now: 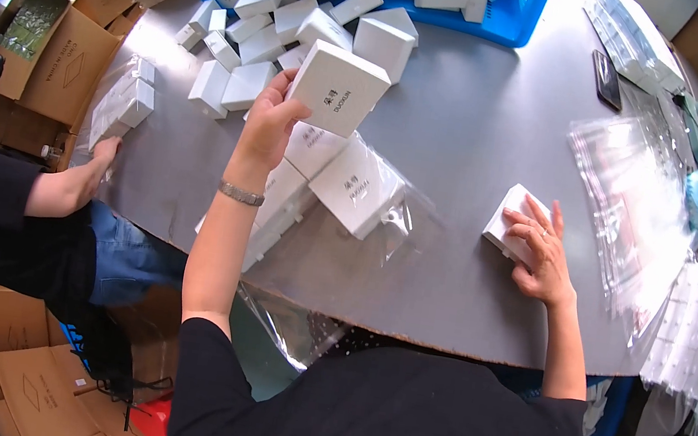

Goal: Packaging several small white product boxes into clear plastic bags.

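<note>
My left hand (273, 123) grips a flat white box (340, 87) by its left edge, raised above the table with its printed face up. Under it lie white boxes (360, 186) in clear plastic wrapping, whose loose end (401, 225) spreads to the right. On the right, my right hand (545, 254) rests over another small white box (504, 222) on the table, fingers spread across its top. The thumb's contact with that box is hard to make out. Behind the raised box, several loose white boxes (262, 45) are heaped.
A blue plastic crate (518, 32) full of white boxes stands at the far side of the grey table (470, 119). Clear plastic bags (636, 205) and a phone (607, 79) lie at right. On the left, a co-worker's hand (107, 150) touches wrapped boxes (129, 102). Cardboard cartons (72, 59) stand beyond.
</note>
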Motion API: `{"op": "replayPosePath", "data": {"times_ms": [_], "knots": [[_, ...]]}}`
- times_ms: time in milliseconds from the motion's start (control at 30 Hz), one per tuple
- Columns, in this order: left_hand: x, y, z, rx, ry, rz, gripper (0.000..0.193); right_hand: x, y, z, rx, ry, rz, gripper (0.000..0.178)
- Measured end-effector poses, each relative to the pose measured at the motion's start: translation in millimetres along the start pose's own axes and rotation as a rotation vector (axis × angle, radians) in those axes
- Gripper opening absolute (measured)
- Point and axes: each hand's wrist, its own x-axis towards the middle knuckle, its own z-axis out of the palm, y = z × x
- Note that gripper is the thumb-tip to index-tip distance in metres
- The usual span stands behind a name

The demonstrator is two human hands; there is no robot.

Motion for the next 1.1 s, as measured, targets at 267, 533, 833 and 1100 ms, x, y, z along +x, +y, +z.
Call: {"op": "replayPosePath", "data": {"times_ms": [267, 533, 833, 1100], "knots": [[-103.1, -20.0, 75.3, 0.275, -0.348, 0.390, 0.049, -35.2, -33.4, 21.1, -0.206, 0.449, 0.630, 0.043], [-191.3, -60.9, 124.8, 0.334, -0.431, 0.311, 0.050, -87.0, -46.7, -2.5, -0.108, 0.272, 0.318, 0.040], [-205.1, -93.8, 127.5, 0.217, -0.296, 0.233, 0.050, -54.1, -54.1, -0.2, 0.206, 0.337, 0.203, 0.052], [-237.4, -106.8, 126.4, -0.231, -0.281, 0.117, 0.044, -34.8, -123.6, 13.0, 0.844, 0.016, -0.207, 0.073]]}}
